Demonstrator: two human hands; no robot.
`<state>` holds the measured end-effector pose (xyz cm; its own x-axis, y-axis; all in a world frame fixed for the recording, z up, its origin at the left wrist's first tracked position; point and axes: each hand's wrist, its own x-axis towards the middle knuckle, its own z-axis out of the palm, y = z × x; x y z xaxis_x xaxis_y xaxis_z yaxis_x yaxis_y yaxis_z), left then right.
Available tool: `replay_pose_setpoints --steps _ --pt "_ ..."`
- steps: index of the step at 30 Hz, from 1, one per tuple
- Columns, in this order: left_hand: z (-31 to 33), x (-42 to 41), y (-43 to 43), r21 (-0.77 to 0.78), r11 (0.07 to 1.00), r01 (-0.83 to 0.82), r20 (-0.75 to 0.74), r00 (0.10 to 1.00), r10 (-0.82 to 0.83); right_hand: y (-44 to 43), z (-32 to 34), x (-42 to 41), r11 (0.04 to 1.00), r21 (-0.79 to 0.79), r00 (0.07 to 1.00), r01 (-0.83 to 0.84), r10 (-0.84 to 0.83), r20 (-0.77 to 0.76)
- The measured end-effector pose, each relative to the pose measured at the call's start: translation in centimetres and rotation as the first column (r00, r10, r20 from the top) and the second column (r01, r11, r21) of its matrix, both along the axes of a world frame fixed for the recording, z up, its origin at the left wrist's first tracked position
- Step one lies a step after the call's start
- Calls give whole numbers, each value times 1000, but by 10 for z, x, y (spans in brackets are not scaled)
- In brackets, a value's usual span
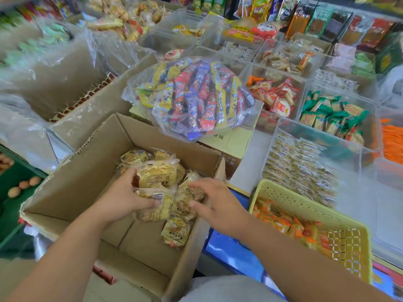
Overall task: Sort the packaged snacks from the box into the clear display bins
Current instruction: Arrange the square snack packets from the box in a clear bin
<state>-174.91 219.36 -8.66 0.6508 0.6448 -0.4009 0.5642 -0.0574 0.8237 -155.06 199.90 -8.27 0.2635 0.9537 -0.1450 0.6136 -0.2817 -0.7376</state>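
Snacks (157, 177), yellow clear-wrapped packs: heaped against far right side of open box (87, 171); one lying alone on box floor, nearer the body. Clump of snacks gripped by left hand (122, 199) inside box, fingers curled round it, thumb pressed on a pack front just below a barcode label. Edge of heap pinched by right hand (216, 201) at right wall of box, fingers bent down onto packs, thumb against them from near side. Both forearms bare, entering from bottom of view. Right of and beyond box, rows of clear bins (316, 136): nearest part filled with small pale packs, next one back holding green packs (333, 116), another holding red-and-white packs (277, 94). Just right of right forearm, yellow slotted basket (305, 205) with orange packs inside. Just behind box, clear bag (192, 94) stuffed with red, blue and yellow sticks, resting on a shut carton (235, 140). At far left, larger film-lined case (72, 83), open. At left edge, eggs (24, 185) on a green surface. Along top right, hanging packets, blurred; print unreadable.
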Motion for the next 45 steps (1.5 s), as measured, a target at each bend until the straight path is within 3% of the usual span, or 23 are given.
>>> replay_pose_setpoints --steps 2,4,6,10,17,26,30,33,38,41,45 --pt "25 10 -27 -102 989 -110 165 978 126 -14 19 7 983 10 936 183 -171 -307" --pt "46 26 -63 -224 967 -123 292 938 187 -31 38 20 948 -8 763 319 -262 -590" --pt "59 51 -105 -329 940 -92 364 906 217 -54 51 38 936 -38 635 351 -268 -724" --pt "56 109 -189 -498 867 -11 359 907 218 -118 61 74 941 -29 585 338 -234 -777" --pt "34 172 -288 -628 776 57 249 960 131 -228 33 129 843 -136 441 521 -402 -803" --pt "23 213 -324 -608 786 -111 79 977 199 -289 17 191 572 -132 253 810 -543 -801" --pt "23 236 -316 -633 743 -215 61 944 325 -297 15 211 456 -21 279 890 -580 -765" --pt "21 261 -310 -663 699 -269 52 915 401 -297 13 217 433 33 300 901 -565 -769" --pt "15 305 -307 -692 648 -318 19 890 456 -283 4 225 497 30 360 867 -585 -726" --pt "7 328 -301 -711 640 -291 24 900 435 -274 -6 230 570 3 443 821 -635 -633" --pt "-2 356 -297 -689 677 -258 61 911 409 -266 -15 239 632 24 540 775 -642 -544"
